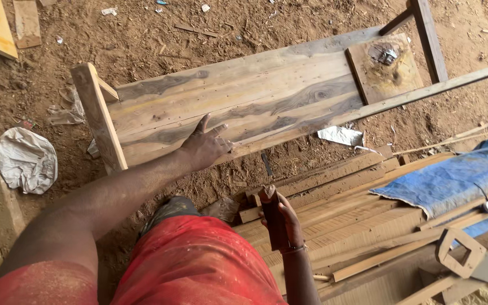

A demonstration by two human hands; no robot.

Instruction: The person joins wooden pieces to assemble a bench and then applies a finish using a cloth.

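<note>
The left hand (204, 148) rests open and flat on the bench (244, 104)'s near edge. The bench's long axis runs from lower left to upper right. Nearer the body, the right hand (280, 217) grips a dark block (275, 220), upright.

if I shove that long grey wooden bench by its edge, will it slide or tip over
The bench looks thick and stiff, so probably heavy. It stands on loose sawdust-strewn dirt, so it may drag rather than slide. The left hand rests flat on its near edge.
</note>
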